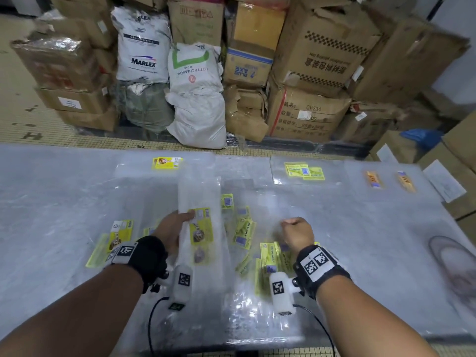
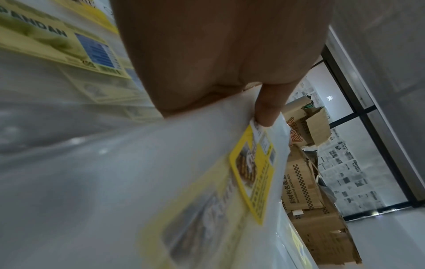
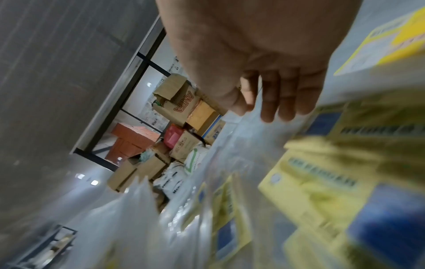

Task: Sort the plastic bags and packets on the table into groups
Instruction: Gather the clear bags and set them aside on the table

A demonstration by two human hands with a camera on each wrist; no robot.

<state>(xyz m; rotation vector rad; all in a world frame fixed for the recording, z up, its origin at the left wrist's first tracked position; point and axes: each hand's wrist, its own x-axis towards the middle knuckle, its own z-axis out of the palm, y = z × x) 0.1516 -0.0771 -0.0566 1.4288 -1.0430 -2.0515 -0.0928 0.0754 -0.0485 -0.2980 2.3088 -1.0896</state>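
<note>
Left hand [image 1: 172, 229] up close, thumb and fingers clamped on a long clear bag [image 1: 199, 199] with a yellow label, lifted over the table [image 1: 64, 202]. Right hand [image 1: 296, 234] is curled into a fist over blurred pandan-label packets [image 1: 269, 256]; whether it pinches clear film is hard to tell. Beyond both hands, sorted bags: yellow-label stack [image 1: 167, 162], pandan pair [image 1: 305, 171].

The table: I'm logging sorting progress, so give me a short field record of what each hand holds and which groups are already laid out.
left hand: holds a long clear bag with yellow label
right hand: fingers curled over the unsorted pile; any grip cannot be told
far left group: yellow-label bags
far middle group: yellow-green label bags
far right group: two orange-label bags
behind table: cardboard boxes, white sacks
</note>
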